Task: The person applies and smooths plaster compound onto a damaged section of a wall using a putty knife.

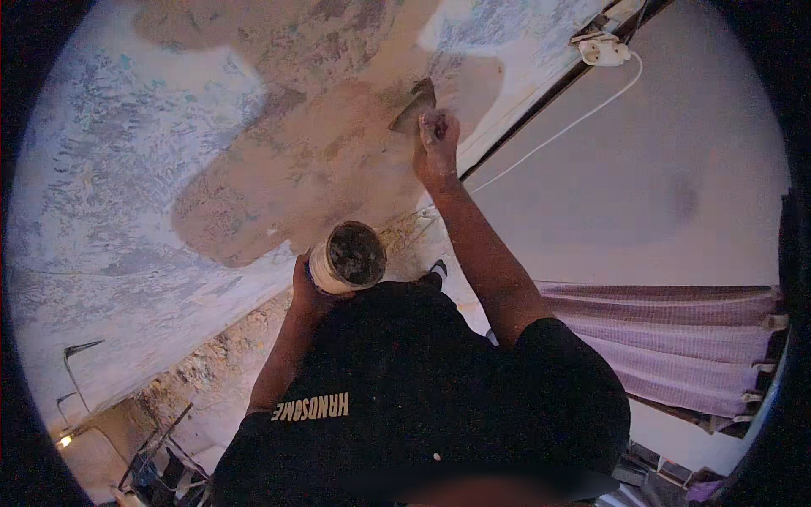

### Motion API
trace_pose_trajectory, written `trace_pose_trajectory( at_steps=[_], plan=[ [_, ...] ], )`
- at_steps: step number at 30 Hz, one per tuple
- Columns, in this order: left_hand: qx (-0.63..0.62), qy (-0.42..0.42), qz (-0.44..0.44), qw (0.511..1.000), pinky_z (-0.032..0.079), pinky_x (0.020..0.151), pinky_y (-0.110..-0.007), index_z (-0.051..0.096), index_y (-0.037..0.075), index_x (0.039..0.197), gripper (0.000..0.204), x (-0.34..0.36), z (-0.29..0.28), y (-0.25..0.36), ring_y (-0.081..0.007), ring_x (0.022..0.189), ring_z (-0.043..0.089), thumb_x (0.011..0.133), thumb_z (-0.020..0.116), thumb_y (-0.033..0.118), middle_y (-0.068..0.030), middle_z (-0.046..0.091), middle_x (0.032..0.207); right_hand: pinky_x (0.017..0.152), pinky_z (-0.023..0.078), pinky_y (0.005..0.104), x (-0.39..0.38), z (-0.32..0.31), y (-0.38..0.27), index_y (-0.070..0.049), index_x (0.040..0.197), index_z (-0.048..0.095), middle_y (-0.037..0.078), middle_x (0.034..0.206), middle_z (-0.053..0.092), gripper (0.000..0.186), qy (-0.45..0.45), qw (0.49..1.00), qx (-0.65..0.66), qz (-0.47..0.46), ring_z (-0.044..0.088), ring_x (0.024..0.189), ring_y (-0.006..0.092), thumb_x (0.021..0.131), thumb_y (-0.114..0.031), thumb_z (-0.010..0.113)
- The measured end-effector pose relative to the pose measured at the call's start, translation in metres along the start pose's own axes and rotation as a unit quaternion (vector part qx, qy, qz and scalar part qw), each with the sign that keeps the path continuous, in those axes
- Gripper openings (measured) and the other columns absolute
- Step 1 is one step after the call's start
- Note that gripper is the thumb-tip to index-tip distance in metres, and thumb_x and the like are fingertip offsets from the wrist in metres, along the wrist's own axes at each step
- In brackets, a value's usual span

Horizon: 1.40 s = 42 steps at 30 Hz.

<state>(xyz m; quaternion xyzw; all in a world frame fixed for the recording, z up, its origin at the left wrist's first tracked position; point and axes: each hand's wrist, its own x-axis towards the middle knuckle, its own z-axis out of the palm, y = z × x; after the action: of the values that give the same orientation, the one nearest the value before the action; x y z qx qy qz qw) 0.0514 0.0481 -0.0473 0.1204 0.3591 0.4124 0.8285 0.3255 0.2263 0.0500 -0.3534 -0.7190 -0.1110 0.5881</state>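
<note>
My right hand (438,150) is closed round the handle of a putty knife (416,108), whose broad flat blade lies against the wall (127,160). Around the blade spreads a large brownish damp-looking patch (321,160) with an uneven outline. In front of my body, my left hand (308,286) grips a pale round tub (328,264) from its left side. Its open mouth faces up and shows a dark grey-brown paste (356,253) inside. The fingers under and behind the tub are mostly hidden.
A white socket block (604,51) with a hanging cable (583,117) is fixed at the upper right, beside a dark strip along the corner. A purple striped curtain (667,346) hangs at right. Metal-framed items (165,460) stand at lower left. Rubble (203,359) lines the wall's foot.
</note>
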Motion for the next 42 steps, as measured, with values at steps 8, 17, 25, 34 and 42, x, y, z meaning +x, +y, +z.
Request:
trace_pose_trajectory(
  at_steps=[8, 17, 25, 34, 42],
  plan=[
    [-0.053, -0.001, -0.015, 0.998, 0.045, 0.093, -0.053, 0.049, 0.011, 0.129, 0.059, -0.004, 0.006, 0.002, -0.0323, 0.116, 0.053, 0.09, 0.031, 0.051, -0.0124, 0.055, 0.126, 0.084, 0.045, 0.042, 0.079, -0.076, 0.024, -0.013, 0.114, 0.062, 0.013, 0.1, 0.058, 0.034, -0.418, 0.865, -0.144, 0.236, 0.055, 0.102, 0.0311, 0.083, -0.025, 0.069],
    [0.204, 0.01, 0.141, 0.969, 0.036, 0.104, -0.042, 0.04, 0.011, 0.131, 0.069, 0.026, -0.022, -0.033, -0.0253, 0.117, 0.053, 0.075, 0.073, 0.033, -0.009, 0.056, 0.125, 0.096, 0.04, 0.0512, 0.084, -0.096, 0.088, -0.04, 0.122, 0.057, 0.006, 0.123, 0.049, 0.043, -0.366, 0.864, -0.267, -0.221, 0.052, 0.113, 0.0267, 0.084, -0.019, 0.061],
    [-0.193, -0.038, -0.023, 0.98, 0.036, 0.104, -0.044, 0.043, 0.009, 0.13, 0.067, 0.019, 0.046, -0.005, -0.0261, 0.117, 0.052, 0.073, 0.076, 0.022, -0.0081, 0.057, 0.125, 0.087, 0.045, 0.0452, 0.11, -0.099, 0.101, -0.028, 0.115, 0.061, 0.003, 0.119, 0.052, 0.04, -0.311, 0.842, -0.253, -0.361, 0.055, 0.101, 0.0237, 0.076, -0.025, 0.065],
    [0.048, -0.012, 0.05, 0.998, 0.034, 0.106, -0.04, 0.042, 0.009, 0.129, 0.066, 0.048, 0.047, -0.02, -0.021, 0.119, 0.052, 0.073, 0.076, 0.018, -0.0074, 0.057, 0.125, 0.087, 0.044, 0.0452, 0.118, -0.103, 0.103, -0.041, 0.127, 0.053, 0.002, 0.114, 0.047, 0.051, -0.32, 0.845, -0.248, -0.35, 0.055, 0.1, 0.0196, 0.08, -0.023, 0.064],
    [0.26, 0.001, 0.106, 0.96, 0.029, 0.108, -0.038, 0.042, 0.011, 0.131, 0.072, 0.066, 0.032, -0.044, -0.0193, 0.123, 0.048, 0.072, 0.077, 0.034, -0.0062, 0.056, 0.127, 0.081, 0.045, 0.0425, 0.122, -0.107, 0.086, -0.044, 0.131, 0.047, 0.002, 0.113, 0.047, 0.055, -0.319, 0.81, -0.334, -0.36, 0.055, 0.098, 0.0182, 0.082, -0.024, 0.061]
  ],
)
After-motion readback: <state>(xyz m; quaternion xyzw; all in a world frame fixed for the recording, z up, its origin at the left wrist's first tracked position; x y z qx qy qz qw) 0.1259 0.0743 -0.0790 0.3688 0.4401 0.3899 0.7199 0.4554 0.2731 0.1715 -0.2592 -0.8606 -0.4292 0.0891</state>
